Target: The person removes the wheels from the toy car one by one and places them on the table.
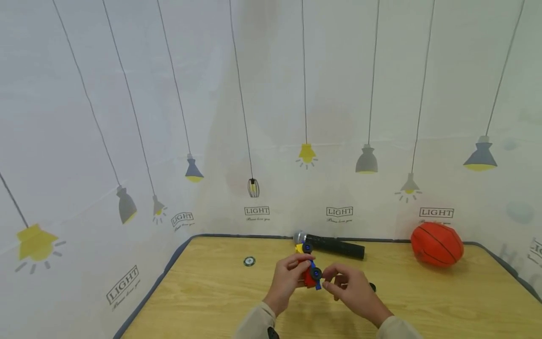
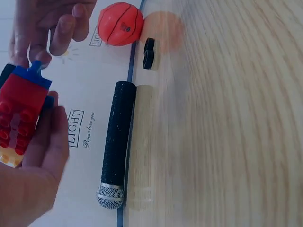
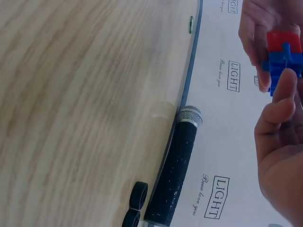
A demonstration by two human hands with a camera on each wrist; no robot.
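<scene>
A toy car of building blocks (image 1: 310,278), red and yellow with blue axle parts and black wheels, is held up above the table. My left hand (image 1: 289,278) grips its body between thumb and fingers. On the other side, my right hand (image 1: 351,287) has thumb and index finger at the blue end, beside a black wheel (image 1: 315,273). In the left wrist view, the red studded block (image 2: 21,106) and a blue hook-like nub (image 2: 35,68) face the camera. The right wrist view has one blue axle end (image 3: 266,65) bare; fingers hide much of the car.
Behind the hands a black microphone (image 1: 334,246) lies along the table's back edge. Two loose black wheels (image 2: 148,53) stand to its right. A red ball (image 1: 437,245) sits at the back right, and a small round chip (image 1: 250,261) lies to the left.
</scene>
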